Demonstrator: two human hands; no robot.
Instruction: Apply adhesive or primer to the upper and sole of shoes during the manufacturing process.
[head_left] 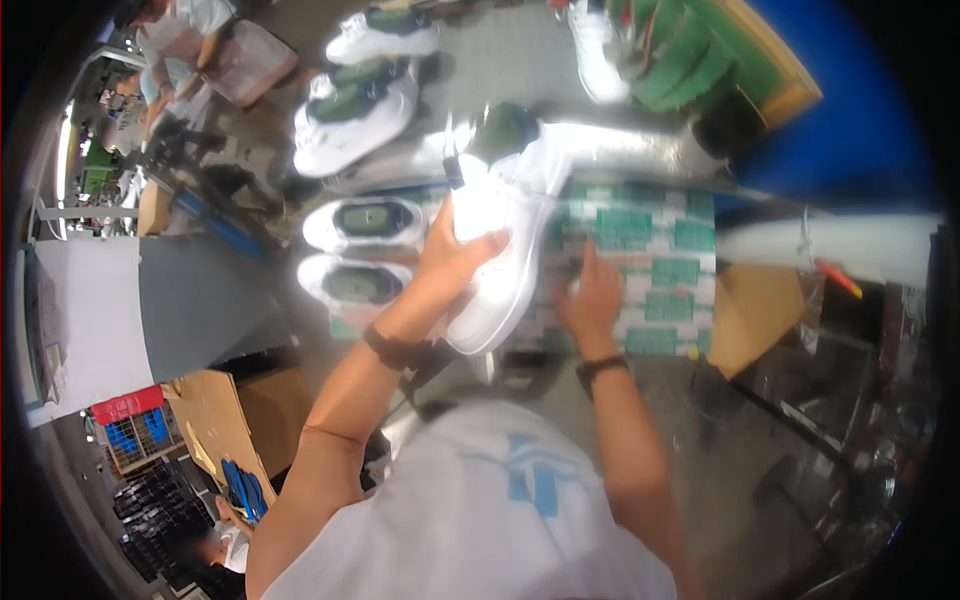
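A white sneaker (497, 292) with a dark green inside is held up before me, its toe pointing down toward my body. My left hand (458, 258) is closed around its side, the thumb lying over the upper. Right of the sneaker, and apart from it, my right hand (592, 298) hovers over a green-and-white patterned surface (655, 268). Its index finger is stretched forward and nothing shows in it; the other fingers are partly blurred. Two more white shoes (365, 222) with dark green insides lie side by side to the left of my left hand.
Beyond the patterned surface, several white sneakers (355, 122) stand on a grey belt (495, 50). Upright green pieces (690, 65) fill a holder at the far right. Cardboard (757, 312) is at right, a box (270, 415) at lower left. Other people (190, 45) sit far left.
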